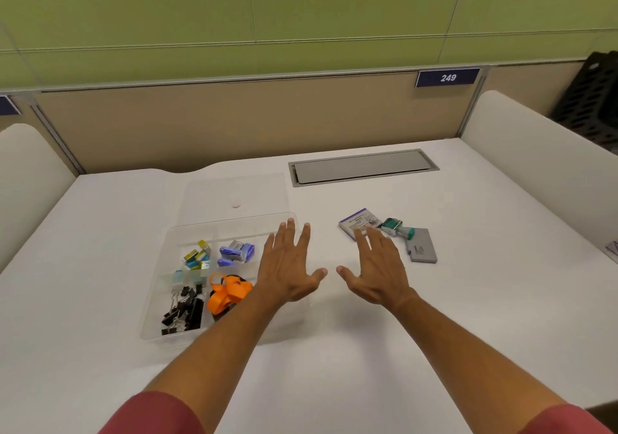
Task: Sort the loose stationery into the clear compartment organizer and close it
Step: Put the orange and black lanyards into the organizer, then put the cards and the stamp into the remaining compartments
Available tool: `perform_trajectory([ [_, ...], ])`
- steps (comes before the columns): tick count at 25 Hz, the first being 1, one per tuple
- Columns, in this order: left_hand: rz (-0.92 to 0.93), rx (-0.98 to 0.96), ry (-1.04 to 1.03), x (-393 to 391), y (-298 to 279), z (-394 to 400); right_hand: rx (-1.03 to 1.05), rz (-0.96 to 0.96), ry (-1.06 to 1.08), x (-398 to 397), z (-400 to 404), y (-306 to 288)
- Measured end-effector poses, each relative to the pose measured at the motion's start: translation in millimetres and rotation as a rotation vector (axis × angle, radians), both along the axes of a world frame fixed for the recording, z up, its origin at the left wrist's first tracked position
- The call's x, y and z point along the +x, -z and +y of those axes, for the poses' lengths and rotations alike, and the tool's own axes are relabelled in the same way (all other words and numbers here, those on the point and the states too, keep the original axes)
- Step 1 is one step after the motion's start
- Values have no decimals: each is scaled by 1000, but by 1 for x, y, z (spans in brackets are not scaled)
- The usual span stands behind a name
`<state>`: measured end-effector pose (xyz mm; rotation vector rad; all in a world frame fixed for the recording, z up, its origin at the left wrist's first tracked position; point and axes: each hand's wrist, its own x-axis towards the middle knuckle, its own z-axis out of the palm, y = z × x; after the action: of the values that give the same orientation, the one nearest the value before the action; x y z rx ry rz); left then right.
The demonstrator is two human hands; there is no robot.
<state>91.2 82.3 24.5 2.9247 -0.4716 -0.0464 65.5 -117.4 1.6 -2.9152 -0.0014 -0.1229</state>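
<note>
The clear compartment organizer sits on the white desk, left of centre, with its transparent lid lying flat on the desk just beyond its far edge. In its far compartments lie small yellow-and-teal boxes on the left and blue-and-white staple boxes to their right. In the near left compartment is a heap of black binder clips; beside it, to the right, a bundle of orange ribbon.

The left hand is over the organizer's right side, palm down, fingers straight and spread, thumb out to the right; it holds nothing. Whether it touches the organizer cannot be told. The right hand is to the right of it, over the bare desk, likewise flat and spread with nothing in it, its thumb pointing left toward the other thumb; the two are near but apart. Its fingertips reach to the near edge of a small purple-and-white box that lies loose on the desk.

Just right of that box lies a teal-and-white stamp or dispenser, and touching it on the near right, a flat grey case.

Farther back, a grey hatch is set into the desk. Behind it stands a tan partition bearing a blue plate marked 249, under a green wall. Both forearms are bare, with red sleeves at the near edge.
</note>
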Motion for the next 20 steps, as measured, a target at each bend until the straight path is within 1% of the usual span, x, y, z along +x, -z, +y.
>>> perform_trajectory([
  [5,-7,12,29,19,8,-58,34,15,92,16,-51,7],
  [11,29,28,32,35,25,-102,59,52,244,27,-114,20],
  [16,54,34,11,45,35,-119,137,99,384,42,-135,28],
  [20,70,36,-9,53,40,-126,125,132,405,55,-141,31],
])
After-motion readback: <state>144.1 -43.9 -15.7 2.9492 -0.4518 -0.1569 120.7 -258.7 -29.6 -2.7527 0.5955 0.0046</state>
